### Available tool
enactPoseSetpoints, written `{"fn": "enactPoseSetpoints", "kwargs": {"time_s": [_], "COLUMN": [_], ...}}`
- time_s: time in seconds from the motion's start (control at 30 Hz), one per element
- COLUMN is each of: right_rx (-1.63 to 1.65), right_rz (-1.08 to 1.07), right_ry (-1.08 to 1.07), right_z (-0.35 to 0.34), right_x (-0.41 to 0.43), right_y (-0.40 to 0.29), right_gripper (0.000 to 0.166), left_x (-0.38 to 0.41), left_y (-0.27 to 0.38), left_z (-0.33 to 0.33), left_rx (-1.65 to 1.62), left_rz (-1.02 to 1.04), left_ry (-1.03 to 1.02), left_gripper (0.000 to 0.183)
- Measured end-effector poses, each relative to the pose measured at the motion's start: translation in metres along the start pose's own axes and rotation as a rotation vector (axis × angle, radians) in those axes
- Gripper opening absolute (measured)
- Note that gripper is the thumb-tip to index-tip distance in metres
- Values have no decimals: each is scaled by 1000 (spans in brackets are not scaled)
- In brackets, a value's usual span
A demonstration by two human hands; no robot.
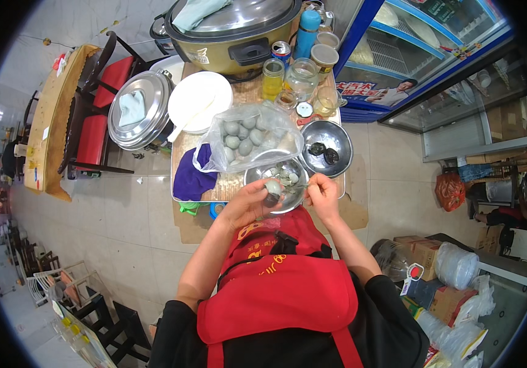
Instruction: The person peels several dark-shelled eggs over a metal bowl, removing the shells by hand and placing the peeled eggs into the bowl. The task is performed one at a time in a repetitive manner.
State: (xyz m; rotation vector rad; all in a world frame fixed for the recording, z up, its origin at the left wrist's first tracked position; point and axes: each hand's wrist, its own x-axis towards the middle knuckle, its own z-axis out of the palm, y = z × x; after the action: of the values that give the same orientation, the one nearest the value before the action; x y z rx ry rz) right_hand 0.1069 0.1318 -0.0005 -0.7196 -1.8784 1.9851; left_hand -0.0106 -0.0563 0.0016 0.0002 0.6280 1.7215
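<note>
My left hand [248, 204] holds a partly peeled preserved egg [272, 192], pale grey-green shell on its upper part and dark egg showing below. To its right, my right hand [323, 192] has thumb and forefinger pinched together on what looks like a thin bit of eggshell [301, 186]. Both hands are over the near rim of a steel bowl [296, 202] holding broken shell pieces. Beyond it lies an open clear plastic bag [281, 154] with several unpeeled eggs [245, 147]. A second steel bowl [347, 158], right of the bag, contains two dark peeled eggs [324, 152].
A purple cloth [194, 177] lies at the table's left corner. White plates [189, 99], glass jars [302, 80], a blue bottle [307, 34] and a large lidded electric cooker [217, 53] crowd the back. A glass-door fridge [369, 73] stands right; a lidded steel pot [141, 124] stands left.
</note>
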Motion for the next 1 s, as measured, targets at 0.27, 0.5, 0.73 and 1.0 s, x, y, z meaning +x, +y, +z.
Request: {"fn": "enactPoseSetpoints", "kwargs": {"time_s": [0.27, 0.5, 0.73, 1.0], "right_rx": [2, -307, -1007, -773], "right_rz": [-101, -178, -278, -157], "right_ry": [25, 17, -216, -122], "right_z": [-3, -8, 6, 14], "right_x": [2, 8, 10, 11], "right_y": [-2, -6, 17, 3], "right_gripper": [13, 8, 15, 18], "left_x": [4, 5, 11, 9], "left_y": [-5, -9, -13, -11], "left_z": [-3, -12, -5, 5], "left_rx": [37, 182, 296, 374], "left_rz": [86, 106, 122, 128], "left_ry": [125, 301, 389, 414], "left_gripper": [41, 37, 34, 29]}}
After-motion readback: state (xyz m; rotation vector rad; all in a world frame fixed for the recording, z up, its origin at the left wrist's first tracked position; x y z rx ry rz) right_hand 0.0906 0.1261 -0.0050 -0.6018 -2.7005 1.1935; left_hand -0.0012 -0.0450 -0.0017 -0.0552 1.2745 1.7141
